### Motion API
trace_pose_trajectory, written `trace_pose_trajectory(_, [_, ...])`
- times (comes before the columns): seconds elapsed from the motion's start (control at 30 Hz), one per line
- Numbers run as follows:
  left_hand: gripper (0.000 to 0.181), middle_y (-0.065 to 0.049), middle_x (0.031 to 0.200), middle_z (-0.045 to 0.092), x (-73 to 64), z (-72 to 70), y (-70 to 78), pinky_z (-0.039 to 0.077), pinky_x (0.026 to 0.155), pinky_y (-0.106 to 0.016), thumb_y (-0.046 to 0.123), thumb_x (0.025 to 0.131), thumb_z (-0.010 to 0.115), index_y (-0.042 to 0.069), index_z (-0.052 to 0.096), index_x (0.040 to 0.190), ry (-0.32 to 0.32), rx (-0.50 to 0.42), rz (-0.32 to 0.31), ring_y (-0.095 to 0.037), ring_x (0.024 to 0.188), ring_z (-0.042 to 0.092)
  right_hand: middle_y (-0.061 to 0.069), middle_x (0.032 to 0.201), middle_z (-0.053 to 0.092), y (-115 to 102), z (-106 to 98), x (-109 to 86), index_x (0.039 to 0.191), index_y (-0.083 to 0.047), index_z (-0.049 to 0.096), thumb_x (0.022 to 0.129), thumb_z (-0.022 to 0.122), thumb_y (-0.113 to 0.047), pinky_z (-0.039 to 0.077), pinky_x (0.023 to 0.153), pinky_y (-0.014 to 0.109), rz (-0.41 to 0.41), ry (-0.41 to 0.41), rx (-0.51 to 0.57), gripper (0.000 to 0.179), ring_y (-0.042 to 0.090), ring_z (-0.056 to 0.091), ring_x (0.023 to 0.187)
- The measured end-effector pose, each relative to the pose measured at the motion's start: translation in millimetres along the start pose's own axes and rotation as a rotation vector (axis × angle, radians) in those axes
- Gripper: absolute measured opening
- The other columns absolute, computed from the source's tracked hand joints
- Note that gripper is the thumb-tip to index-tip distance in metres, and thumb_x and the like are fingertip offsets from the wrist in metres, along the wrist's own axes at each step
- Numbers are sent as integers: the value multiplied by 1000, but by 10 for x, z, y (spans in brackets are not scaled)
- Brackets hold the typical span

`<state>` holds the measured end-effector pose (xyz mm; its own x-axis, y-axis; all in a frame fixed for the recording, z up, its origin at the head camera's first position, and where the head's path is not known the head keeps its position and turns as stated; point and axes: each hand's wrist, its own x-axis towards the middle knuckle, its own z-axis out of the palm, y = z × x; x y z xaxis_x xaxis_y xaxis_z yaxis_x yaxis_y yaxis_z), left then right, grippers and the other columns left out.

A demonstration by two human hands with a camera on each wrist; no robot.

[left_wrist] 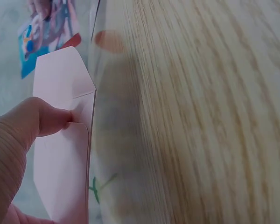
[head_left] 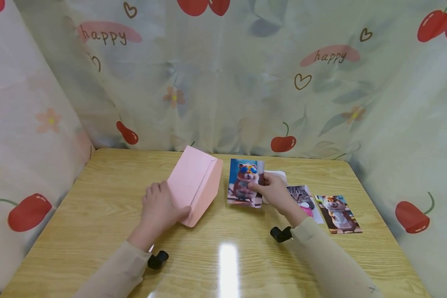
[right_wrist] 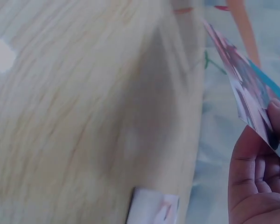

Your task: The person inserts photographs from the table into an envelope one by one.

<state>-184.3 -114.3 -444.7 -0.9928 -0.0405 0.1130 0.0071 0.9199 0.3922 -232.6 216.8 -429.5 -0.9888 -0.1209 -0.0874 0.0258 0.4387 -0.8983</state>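
A pink envelope with its flap folded out is held in my left hand. In the left wrist view, the thumb presses at the envelope's opening. My right hand pinches a photo card by its right edge, thumb in front; the card shows a hamster in sunglasses. It is raised just right of the envelope, apart from it. The right wrist view shows this card tilted, with fingers behind it.
On the wooden table at the right lie a cat card, another hamster card and a partly hidden pale card. A curtain with cherry prints stands behind the table and along both sides.
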Motion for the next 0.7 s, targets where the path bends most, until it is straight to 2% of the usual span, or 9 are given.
trace_pose_trajectory(0.23, [100,-28,113,43,-17,23,41,34,88,-53,55,61,78,-12,40,124,14,24,0,-41,103,39,10,104,69,-133,64,-3,116,-6,63,88,70,-36,51,81,34,36,33,163,42,19,65,92])
trace_pose_trajectory(0.33, [105,-29,117,42,-43,32,58,33,91,-54,56,62,77,-13,37,129,11,34,-7,-42,106,39,11,108,68,-190,140,8,120,-5,61,89,70,-33,52,81,32,48,74,251,43,21,66,95])
trace_pose_trajectory(0.43, [106,-30,118,42,-76,39,64,32,93,-55,56,62,77,-13,36,131,14,37,-11,-43,108,39,11,108,67,-232,246,12,120,-4,60,89,69,-32,53,79,31,34,126,292,42,20,65,93])
trace_pose_trajectory(0.7, [105,-27,116,43,-82,51,81,33,92,-54,60,61,76,-11,39,129,43,34,-6,-41,107,39,10,86,64,-311,520,3,100,-4,60,87,73,-31,53,67,49,-62,246,196,33,18,60,69])
